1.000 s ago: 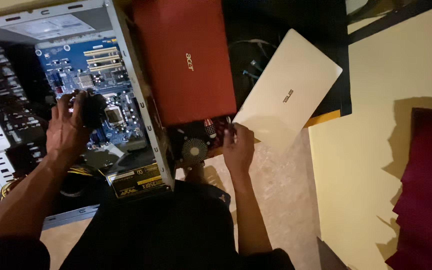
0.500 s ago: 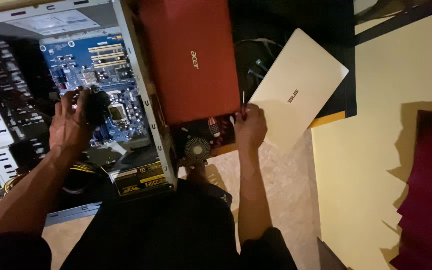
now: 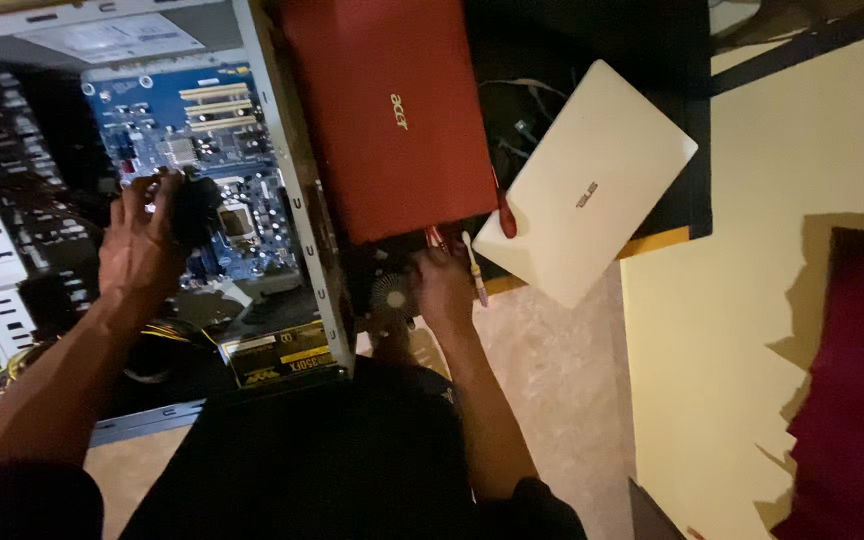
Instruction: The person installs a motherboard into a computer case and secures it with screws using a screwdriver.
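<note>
Altogether, two hands (image 3: 142, 245) work near two closed laptops (image 3: 392, 110).

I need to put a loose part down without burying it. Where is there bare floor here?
Free: the pale floor between the right hand, the white laptop and the cream surface. Crowded: the open computer case, where the left hand holds a black part, and the gap beside the red laptop.
</note>
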